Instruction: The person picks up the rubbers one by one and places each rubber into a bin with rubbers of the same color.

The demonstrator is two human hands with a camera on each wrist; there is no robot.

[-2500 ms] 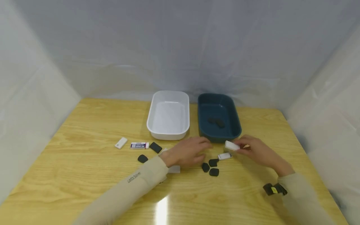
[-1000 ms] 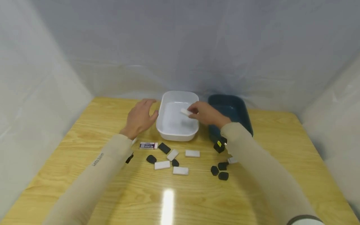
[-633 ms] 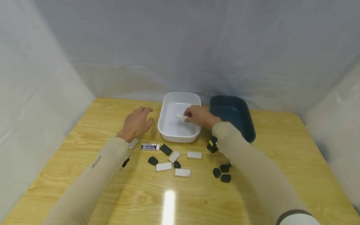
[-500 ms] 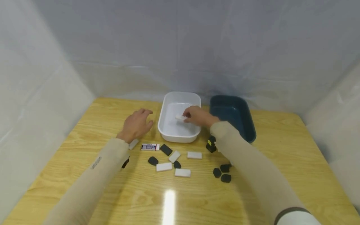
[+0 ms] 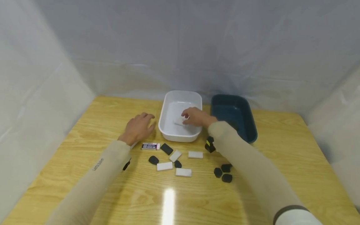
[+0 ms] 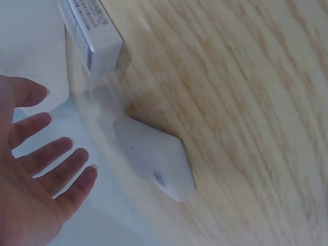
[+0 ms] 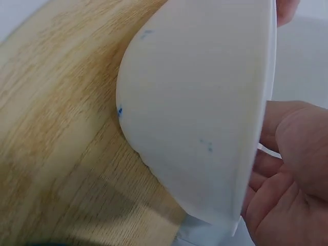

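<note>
Wooden table (image 5: pixel 281 156): your right hand (image 5: pixel 197 117) pinches a white eraser (image 5: pixel 178 120) low inside the white bin (image 5: pixel 180 93), left hand (image 5: pixel 137 128) open beside it; a careless release could bounce it out.

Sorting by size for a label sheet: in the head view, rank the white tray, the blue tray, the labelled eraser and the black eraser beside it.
1. white tray and blue tray: look alike
2. labelled eraser
3. black eraser, slightly smaller
</note>
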